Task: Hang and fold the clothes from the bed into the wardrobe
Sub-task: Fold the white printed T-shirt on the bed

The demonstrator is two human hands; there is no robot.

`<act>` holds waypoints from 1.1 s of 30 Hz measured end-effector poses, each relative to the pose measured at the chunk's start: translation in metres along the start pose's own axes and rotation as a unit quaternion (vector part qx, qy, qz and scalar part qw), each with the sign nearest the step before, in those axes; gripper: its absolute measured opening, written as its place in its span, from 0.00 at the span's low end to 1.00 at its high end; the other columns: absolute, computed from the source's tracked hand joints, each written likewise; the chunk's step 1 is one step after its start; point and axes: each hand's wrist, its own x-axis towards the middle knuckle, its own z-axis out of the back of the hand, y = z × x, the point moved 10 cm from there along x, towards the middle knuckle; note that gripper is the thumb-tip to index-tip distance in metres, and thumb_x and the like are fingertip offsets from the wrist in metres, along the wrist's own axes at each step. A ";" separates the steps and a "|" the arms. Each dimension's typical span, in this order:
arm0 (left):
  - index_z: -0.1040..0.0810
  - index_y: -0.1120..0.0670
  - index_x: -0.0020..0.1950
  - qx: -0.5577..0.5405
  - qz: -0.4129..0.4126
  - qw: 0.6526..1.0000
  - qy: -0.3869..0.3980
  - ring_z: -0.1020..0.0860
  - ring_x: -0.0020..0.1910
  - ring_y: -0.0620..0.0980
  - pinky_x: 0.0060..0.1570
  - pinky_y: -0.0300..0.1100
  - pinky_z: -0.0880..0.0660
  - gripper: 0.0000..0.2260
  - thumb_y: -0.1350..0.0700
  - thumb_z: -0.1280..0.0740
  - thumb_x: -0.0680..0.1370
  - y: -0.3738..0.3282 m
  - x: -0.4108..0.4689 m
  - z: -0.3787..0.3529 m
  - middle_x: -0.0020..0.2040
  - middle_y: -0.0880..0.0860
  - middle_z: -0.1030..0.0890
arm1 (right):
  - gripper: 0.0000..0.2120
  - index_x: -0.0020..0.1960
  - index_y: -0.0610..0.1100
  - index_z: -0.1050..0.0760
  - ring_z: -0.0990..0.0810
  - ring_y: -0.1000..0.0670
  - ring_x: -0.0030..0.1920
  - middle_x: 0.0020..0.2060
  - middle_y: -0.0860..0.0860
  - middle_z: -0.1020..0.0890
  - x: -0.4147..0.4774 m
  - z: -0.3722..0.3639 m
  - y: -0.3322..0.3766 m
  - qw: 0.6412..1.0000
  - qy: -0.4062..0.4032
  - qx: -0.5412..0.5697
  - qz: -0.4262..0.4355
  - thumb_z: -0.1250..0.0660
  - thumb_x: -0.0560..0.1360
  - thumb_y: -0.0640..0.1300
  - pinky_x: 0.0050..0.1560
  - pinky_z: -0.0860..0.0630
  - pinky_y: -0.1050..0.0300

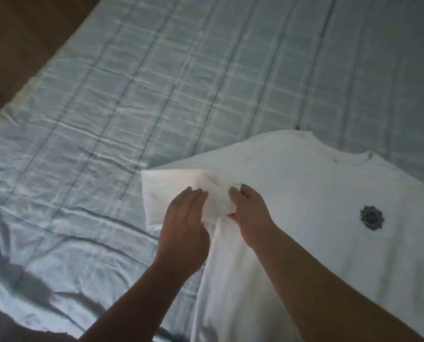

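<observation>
A wrinkled pale blue checked bed sheet (102, 124) spread out below the camera, with brown floor (21, 33) beyond its far left edge. The white T-shirt (304, 206) lay flat on it at the right. The left hand (183, 233) rested open-fingered on the sleeve (171, 183); the right hand (250, 215) pinched that sleeve's fabric between thumb and fingers

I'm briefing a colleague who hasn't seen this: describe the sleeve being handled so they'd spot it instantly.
On the pale blue checked sheet lies a white T-shirt. Its sleeve sticks out toward the picture's left, opposite the dark round emblem. Only it has the left hand flat on it, the right hand pinching it.
</observation>
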 end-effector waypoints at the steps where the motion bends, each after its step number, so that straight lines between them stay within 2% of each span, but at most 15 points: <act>1: 0.34 0.59 0.75 0.038 -0.006 0.999 0.023 0.39 0.77 0.58 0.75 0.56 0.40 0.35 0.62 0.30 0.68 -0.010 0.002 -0.016 0.74 0.58 0.32 | 0.10 0.50 0.42 0.20 0.17 0.41 0.51 0.50 0.40 0.16 0.002 0.021 0.001 1.000 -0.015 0.014 -0.006 0.40 0.81 0.39 0.53 0.20 0.41; 3: 0.43 0.57 0.80 0.096 -0.012 0.993 0.073 0.47 0.80 0.59 0.75 0.60 0.44 0.43 0.55 0.27 0.69 -0.025 0.010 -0.049 0.79 0.59 0.41 | 0.10 0.49 0.43 0.20 0.17 0.43 0.52 0.50 0.41 0.16 0.005 0.060 0.002 0.999 -0.033 0.035 -0.012 0.41 0.80 0.40 0.55 0.19 0.39; 5: 0.47 0.54 0.81 0.141 -0.026 0.984 0.106 0.48 0.80 0.60 0.75 0.62 0.44 0.46 0.52 0.26 0.69 -0.043 0.024 -0.079 0.80 0.59 0.44 | 0.10 0.49 0.44 0.19 0.17 0.42 0.53 0.50 0.43 0.16 0.005 0.098 0.005 0.998 -0.045 0.050 -0.008 0.40 0.80 0.41 0.54 0.19 0.38; 9: 0.48 0.49 0.81 0.165 -0.057 0.973 0.150 0.47 0.79 0.60 0.74 0.63 0.44 0.46 0.55 0.28 0.68 -0.093 0.053 -0.133 0.81 0.58 0.45 | 0.11 0.51 0.45 0.19 0.17 0.44 0.54 0.52 0.43 0.16 0.005 0.172 0.009 0.995 -0.063 0.082 -0.001 0.40 0.81 0.40 0.55 0.19 0.40; 12: 0.49 0.49 0.81 0.161 -0.099 0.969 0.159 0.46 0.79 0.60 0.75 0.62 0.44 0.46 0.60 0.31 0.66 -0.135 0.071 -0.168 0.81 0.58 0.46 | 0.11 0.48 0.46 0.19 0.17 0.44 0.52 0.50 0.44 0.16 0.009 0.236 0.012 0.992 -0.100 0.070 0.018 0.40 0.81 0.39 0.54 0.19 0.40; 17: 0.51 0.50 0.82 0.180 -0.173 0.946 0.206 0.50 0.80 0.60 0.76 0.59 0.47 0.43 0.53 0.32 0.70 -0.200 0.078 -0.228 0.81 0.57 0.49 | 0.11 0.45 0.45 0.21 0.18 0.42 0.48 0.44 0.45 0.17 0.010 0.349 0.001 0.978 -0.205 -0.013 0.046 0.40 0.81 0.42 0.51 0.20 0.42; 21: 0.47 0.51 0.81 0.189 -0.191 0.936 0.227 0.49 0.80 0.61 0.76 0.60 0.47 0.44 0.54 0.30 0.69 -0.235 0.070 -0.267 0.81 0.58 0.47 | 0.13 0.47 0.37 0.24 0.25 0.43 0.45 0.41 0.46 0.22 0.002 0.420 -0.002 0.937 -0.277 -0.202 0.060 0.42 0.82 0.44 0.46 0.33 0.53; 23: 0.47 0.51 0.81 0.198 -0.203 0.930 0.236 0.49 0.80 0.61 0.76 0.60 0.48 0.43 0.55 0.31 0.69 -0.250 0.064 -0.282 0.81 0.58 0.47 | 0.12 0.43 0.39 0.27 0.28 0.44 0.43 0.38 0.47 0.25 0.000 0.442 -0.005 0.921 -0.298 -0.244 0.056 0.42 0.82 0.44 0.42 0.40 0.56; 27: 0.48 0.52 0.81 0.204 -0.218 0.920 0.253 0.50 0.80 0.60 0.76 0.60 0.49 0.42 0.54 0.33 0.70 -0.270 0.052 -0.300 0.81 0.57 0.47 | 0.14 0.37 0.43 0.34 0.31 0.45 0.39 0.34 0.48 0.29 -0.006 0.464 -0.010 0.900 -0.326 -0.278 0.076 0.40 0.81 0.42 0.40 0.44 0.55; 29: 0.48 0.52 0.81 0.209 -0.222 0.918 0.256 0.48 0.79 0.61 0.76 0.60 0.47 0.41 0.53 0.33 0.71 -0.271 0.049 -0.303 0.81 0.58 0.46 | 0.12 0.39 0.42 0.32 0.30 0.44 0.39 0.35 0.48 0.28 -0.008 0.466 -0.014 0.900 -0.325 -0.281 0.075 0.39 0.80 0.42 0.39 0.44 0.56; 31: 0.47 0.52 0.81 0.218 -0.229 0.914 0.253 0.46 0.79 0.62 0.75 0.60 0.46 0.40 0.50 0.32 0.72 -0.268 0.048 -0.304 0.80 0.59 0.45 | 0.08 0.42 0.41 0.28 0.25 0.42 0.43 0.37 0.46 0.24 -0.009 0.468 -0.018 0.903 -0.325 -0.272 0.068 0.38 0.80 0.42 0.41 0.41 0.57; 32: 0.47 0.52 0.81 0.220 -0.236 0.912 0.254 0.46 0.79 0.62 0.75 0.61 0.45 0.39 0.48 0.34 0.73 -0.267 0.048 -0.305 0.80 0.59 0.44 | 0.05 0.47 0.41 0.25 0.22 0.41 0.47 0.41 0.45 0.21 -0.010 0.468 -0.020 0.906 -0.327 -0.260 0.064 0.36 0.79 0.42 0.43 0.38 0.58; 33: 0.47 0.51 0.81 0.220 -0.244 0.909 0.256 0.45 0.79 0.62 0.75 0.61 0.46 0.38 0.46 0.36 0.74 -0.266 0.048 -0.305 0.80 0.59 0.44 | 0.07 0.54 0.41 0.24 0.21 0.43 0.51 0.47 0.45 0.19 -0.013 0.467 -0.021 0.910 -0.329 -0.245 0.065 0.35 0.78 0.41 0.47 0.34 0.59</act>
